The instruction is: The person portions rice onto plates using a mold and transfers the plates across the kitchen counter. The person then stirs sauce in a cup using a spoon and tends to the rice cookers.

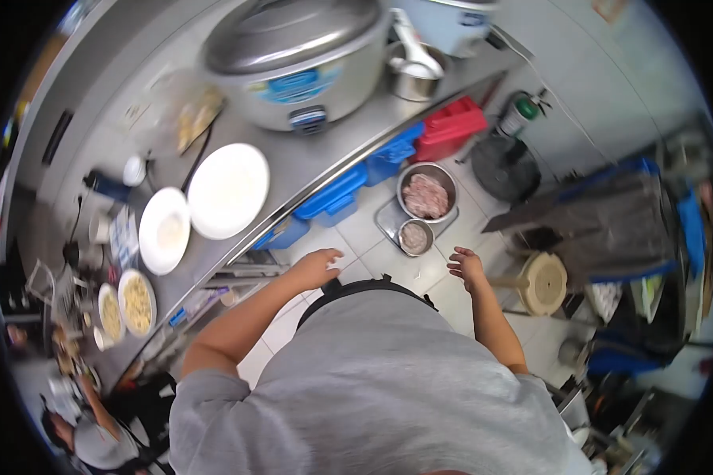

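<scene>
Meat bowl (426, 167): round metal, holding a pinkish, uneven mound of raw-looking meat; sitting over a metal tray (387, 219), low by the tiled floor, ahead of both hands.
White plates (242, 178): lying side by side on the counter (293, 158).
Cooker (238, 91): carrying a blue label (295, 85) on its front, the lettering blurring past reading.
Left hand (317, 267): hanging released, fingers loosely curving, grasping nothing.
Small bowl (431, 240): holding paler, smoother minced-looking meat, sitting just beside the larger one.
Pale container (444, 28): showing a dark marking, too blurred for reading.
Right hand (467, 267): hanging released, fingers parting, grasping nothing.
Extinguisher (515, 117): showing a green band and an unreadable pale label.
</scene>
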A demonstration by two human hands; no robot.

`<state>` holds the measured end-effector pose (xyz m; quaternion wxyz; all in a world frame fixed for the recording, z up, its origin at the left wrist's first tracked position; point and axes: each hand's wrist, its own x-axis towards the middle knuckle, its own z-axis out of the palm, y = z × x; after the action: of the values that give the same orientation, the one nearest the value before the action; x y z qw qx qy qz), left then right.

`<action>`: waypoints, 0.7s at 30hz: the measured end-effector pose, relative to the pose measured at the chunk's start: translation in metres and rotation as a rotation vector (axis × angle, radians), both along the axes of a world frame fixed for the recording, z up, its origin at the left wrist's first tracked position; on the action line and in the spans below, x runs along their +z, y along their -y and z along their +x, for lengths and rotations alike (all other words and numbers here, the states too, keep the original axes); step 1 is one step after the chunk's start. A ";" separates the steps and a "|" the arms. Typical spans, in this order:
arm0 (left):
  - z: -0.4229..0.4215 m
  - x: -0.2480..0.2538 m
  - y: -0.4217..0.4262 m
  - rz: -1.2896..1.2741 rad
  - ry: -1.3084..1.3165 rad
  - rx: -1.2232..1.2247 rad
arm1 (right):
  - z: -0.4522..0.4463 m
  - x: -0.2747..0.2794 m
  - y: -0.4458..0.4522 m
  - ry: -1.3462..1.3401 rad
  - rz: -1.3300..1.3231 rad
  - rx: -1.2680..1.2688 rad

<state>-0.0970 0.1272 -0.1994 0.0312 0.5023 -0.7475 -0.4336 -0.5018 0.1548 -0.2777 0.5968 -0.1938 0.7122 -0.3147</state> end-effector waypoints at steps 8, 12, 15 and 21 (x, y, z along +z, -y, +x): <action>0.178 -0.021 -0.101 0.152 0.058 0.689 | 0.238 0.037 0.109 0.319 -0.130 0.494; 0.178 -0.001 -0.101 0.159 -0.191 0.849 | 0.322 0.070 0.136 0.326 -0.206 0.686; 0.176 0.003 -0.097 0.134 -0.281 0.996 | 0.354 0.095 0.170 0.290 -0.227 0.729; 0.187 -0.020 -0.085 0.033 -0.467 1.270 | 0.407 0.081 0.226 0.289 -0.122 0.865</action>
<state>0.0897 0.2124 -0.2198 0.4328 0.7376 -0.2743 -0.4398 -0.0951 -0.0714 -0.1963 0.7539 -0.4622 0.4556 -0.1021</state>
